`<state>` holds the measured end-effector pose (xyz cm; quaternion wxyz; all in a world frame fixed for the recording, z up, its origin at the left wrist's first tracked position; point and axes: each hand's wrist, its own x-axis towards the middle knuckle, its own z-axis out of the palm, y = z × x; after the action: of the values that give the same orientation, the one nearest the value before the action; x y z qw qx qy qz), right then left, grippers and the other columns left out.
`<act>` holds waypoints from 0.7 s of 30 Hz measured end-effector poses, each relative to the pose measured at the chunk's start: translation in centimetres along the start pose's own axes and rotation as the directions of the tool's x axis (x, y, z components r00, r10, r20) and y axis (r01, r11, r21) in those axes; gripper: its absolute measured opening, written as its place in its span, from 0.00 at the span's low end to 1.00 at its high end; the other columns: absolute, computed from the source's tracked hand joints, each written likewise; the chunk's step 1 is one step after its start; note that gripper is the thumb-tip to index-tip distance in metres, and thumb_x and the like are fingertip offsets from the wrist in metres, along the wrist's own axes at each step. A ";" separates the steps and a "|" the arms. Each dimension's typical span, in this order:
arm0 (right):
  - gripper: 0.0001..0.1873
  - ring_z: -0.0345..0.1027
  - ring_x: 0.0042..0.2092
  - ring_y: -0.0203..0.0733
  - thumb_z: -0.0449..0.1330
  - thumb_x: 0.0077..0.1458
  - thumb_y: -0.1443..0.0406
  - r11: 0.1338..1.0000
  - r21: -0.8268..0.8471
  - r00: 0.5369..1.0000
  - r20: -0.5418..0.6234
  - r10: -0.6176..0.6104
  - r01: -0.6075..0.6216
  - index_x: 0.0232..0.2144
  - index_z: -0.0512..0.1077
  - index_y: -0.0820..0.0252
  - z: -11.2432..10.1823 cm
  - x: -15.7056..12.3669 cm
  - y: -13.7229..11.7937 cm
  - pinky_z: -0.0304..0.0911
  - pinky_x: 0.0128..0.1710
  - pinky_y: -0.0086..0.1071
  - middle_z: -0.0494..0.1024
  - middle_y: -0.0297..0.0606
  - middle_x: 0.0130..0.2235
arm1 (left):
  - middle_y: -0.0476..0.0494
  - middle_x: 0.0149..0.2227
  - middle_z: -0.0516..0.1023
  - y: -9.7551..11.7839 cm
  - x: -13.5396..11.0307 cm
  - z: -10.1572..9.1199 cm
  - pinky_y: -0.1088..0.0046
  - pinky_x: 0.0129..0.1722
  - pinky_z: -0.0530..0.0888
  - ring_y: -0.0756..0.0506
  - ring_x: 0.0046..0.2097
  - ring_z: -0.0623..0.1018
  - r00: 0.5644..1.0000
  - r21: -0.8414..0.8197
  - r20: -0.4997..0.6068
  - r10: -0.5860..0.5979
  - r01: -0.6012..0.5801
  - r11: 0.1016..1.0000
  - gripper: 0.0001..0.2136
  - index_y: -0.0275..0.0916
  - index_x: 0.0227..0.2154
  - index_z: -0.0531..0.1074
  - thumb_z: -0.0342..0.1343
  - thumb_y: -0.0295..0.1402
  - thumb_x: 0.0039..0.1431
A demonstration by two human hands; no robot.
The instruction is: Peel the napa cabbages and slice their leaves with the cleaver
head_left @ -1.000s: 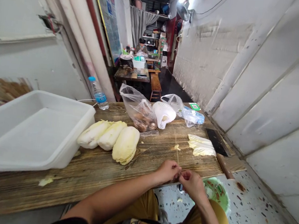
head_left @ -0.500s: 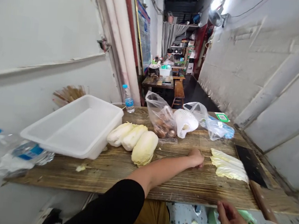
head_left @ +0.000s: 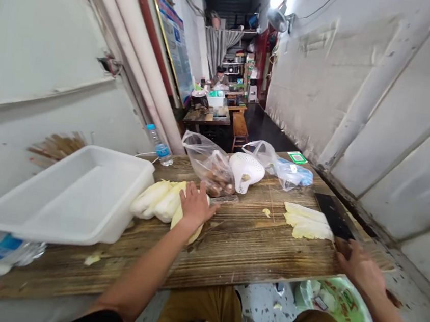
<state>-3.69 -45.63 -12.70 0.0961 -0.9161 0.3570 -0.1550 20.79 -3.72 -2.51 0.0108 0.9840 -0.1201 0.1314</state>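
Along the wooden worktop (head_left: pixel 251 252), the left hand (head_left: pixel 196 206) lies palm down on peeled napa cabbage heads (head_left: pixel 155 201), its grip spread, with the fingers resting across the nearest head. To the right, the right hand (head_left: pixel 360 271) curls its grip over the wooden handle of a cleaver (head_left: pixel 334 217). The cleaver's dark blade lies flat on the worktop, just beside a stack of pale cabbage leaves (head_left: pixel 304 221).

Just left of the heads sits a white plastic tray (head_left: pixel 61 191). Behind them are a clear plastic bag of brown food (head_left: pixel 209 165), a white perforated basket (head_left: pixel 245 172) and a plastic water bottle (head_left: pixel 158 147). A green basin (head_left: pixel 338 307) sits on the terrazzo floor (head_left: pixel 261 309) below the right hand. Far down the corridor, another person (head_left: pixel 220 77) sits behind a table (head_left: pixel 206 119).
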 end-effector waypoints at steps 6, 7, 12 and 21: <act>0.31 0.73 0.32 0.58 0.62 0.46 0.56 0.983 -0.177 0.974 0.208 0.093 -0.056 0.52 0.66 0.63 0.0 3.7 -0.9 0.60 0.28 0.44 0.78 0.60 0.34 | 0.20 0.53 0.69 -2.0 0.4 0.0 0.54 0.51 0.67 0.29 0.54 0.70 0.976 0.084 0.206 -0.065 0.048 0.995 0.51 0.30 0.65 0.54 0.69 0.48 0.41; 0.34 0.73 0.30 0.57 0.62 0.47 0.54 0.978 -0.187 0.971 0.197 0.133 -0.097 0.55 0.65 0.62 -0.6 4.0 -1.0 0.58 0.26 0.43 0.78 0.59 0.33 | 0.23 0.51 0.70 -2.0 0.3 -0.2 0.57 0.50 0.68 0.30 0.53 0.71 0.980 0.074 0.200 -0.024 0.010 0.997 0.49 0.32 0.65 0.54 0.68 0.44 0.42; 0.39 0.74 0.33 0.55 0.63 0.49 0.55 0.976 -0.138 0.967 0.169 0.189 -0.167 0.61 0.62 0.65 -4.0 3.5 -2.1 0.59 0.29 0.42 0.78 0.61 0.40 | 0.31 0.56 0.68 -4.2 -1.2 -0.9 0.59 0.53 0.68 0.34 0.55 0.71 0.891 -0.162 0.151 0.428 -0.404 0.900 0.49 0.40 0.69 0.46 0.65 0.36 0.44; 0.25 0.67 0.22 0.40 0.47 0.58 0.44 0.857 0.497 0.988 0.129 0.085 -0.139 0.31 0.68 0.59 -10.8 -5.6 -13.0 0.58 0.24 0.33 0.74 0.40 0.23 | 0.35 0.67 0.58 0.0 -2.7 -0.6 0.62 0.66 0.58 0.39 0.67 0.61 0.567 -0.511 -0.029 0.823 -0.716 0.475 0.48 0.37 0.69 0.46 0.63 0.41 0.47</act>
<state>-3.33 -33.08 -0.08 0.3590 -0.8435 0.3515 -0.1900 18.07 -3.02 -2.64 0.1737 0.7957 -0.5799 -0.0214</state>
